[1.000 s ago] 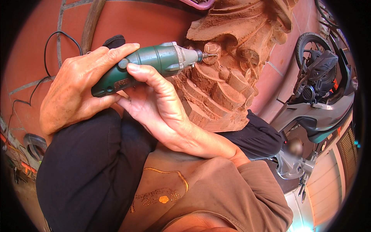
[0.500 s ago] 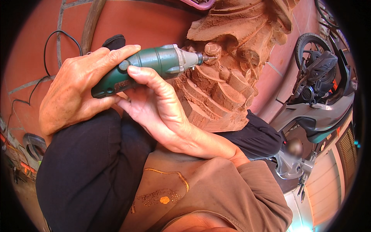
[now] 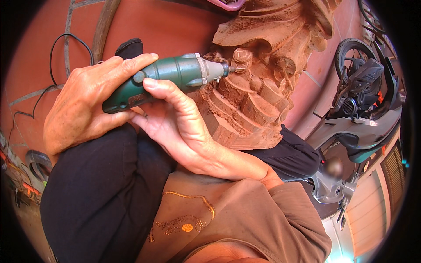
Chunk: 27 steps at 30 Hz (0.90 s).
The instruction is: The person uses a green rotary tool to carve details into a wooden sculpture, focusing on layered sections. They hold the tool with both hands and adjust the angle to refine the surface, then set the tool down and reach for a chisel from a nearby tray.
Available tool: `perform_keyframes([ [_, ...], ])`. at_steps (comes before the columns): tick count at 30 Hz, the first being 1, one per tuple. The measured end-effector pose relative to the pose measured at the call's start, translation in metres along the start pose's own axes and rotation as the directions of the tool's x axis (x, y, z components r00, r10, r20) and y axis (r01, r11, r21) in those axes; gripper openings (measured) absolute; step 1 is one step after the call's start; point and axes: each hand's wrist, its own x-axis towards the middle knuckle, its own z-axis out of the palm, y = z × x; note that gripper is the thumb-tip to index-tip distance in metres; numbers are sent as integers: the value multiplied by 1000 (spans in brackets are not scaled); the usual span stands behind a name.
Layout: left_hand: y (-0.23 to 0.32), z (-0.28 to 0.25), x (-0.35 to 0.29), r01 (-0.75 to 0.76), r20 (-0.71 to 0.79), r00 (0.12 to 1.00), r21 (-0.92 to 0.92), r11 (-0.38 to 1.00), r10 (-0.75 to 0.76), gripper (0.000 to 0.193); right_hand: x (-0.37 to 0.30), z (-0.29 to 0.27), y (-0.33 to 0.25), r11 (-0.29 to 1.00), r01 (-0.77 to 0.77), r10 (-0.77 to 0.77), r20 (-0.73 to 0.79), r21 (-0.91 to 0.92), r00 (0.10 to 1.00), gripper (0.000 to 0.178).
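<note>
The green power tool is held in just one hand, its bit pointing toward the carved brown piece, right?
Not quite: two hands hold the green power tool. The head view shows the left hand around its rear and the right hand on its body. Its bit does point toward the carved brown piece.

A broad floor of terracotta-red tiles with pale grey joints [image 3: 33, 72] spreads across the upper left. Over it, a long, curved bar of brown wood [image 3: 104, 33] reaches in from the upper edge, and farther right a rounded pink plastic rim [image 3: 229, 5] is cut off by that same edge. At the far left sits a black rubber tyre [image 3: 32, 158], with a small orange object [image 3: 30, 189] just below it. A silver-grey and black motorbike [image 3: 372, 127] fills the right side, near a cream panelled surface [image 3: 364, 208] and a brown slatted panel [image 3: 393, 177].
</note>
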Motion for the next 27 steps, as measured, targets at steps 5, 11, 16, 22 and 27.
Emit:
perform_keyframes([
  [5, -1, 3, 0, -15, -19, 1000, 4, 1000, 15, 75, 1, -2, 2, 1000, 12, -12, 8, 4, 1000, 32],
  [11, -1, 2, -3, -13, -15, 1000, -9, 1000, 13, 75, 1, -2, 4, 1000, 5, -5, -2, 2, 1000, 33],
  [16, -2, 2, -4, -10, -9, 1000, 2, 1000, 10, 76, 2, -3, 7, 1000, 0, -1, 7, 11, 1000, 35],
  [22, -2, 3, -8, 1, -13, 1000, 9, 1000, -1, 78, 2, 0, 6, 1000, -18, 18, 13, 13, 1000, 35],
  [27, -4, 6, -3, -50, -53, 997, -11, 999, 49, 77, 2, -1, 5, 1000, 7, -7, 5, -4, 1000, 35],
])
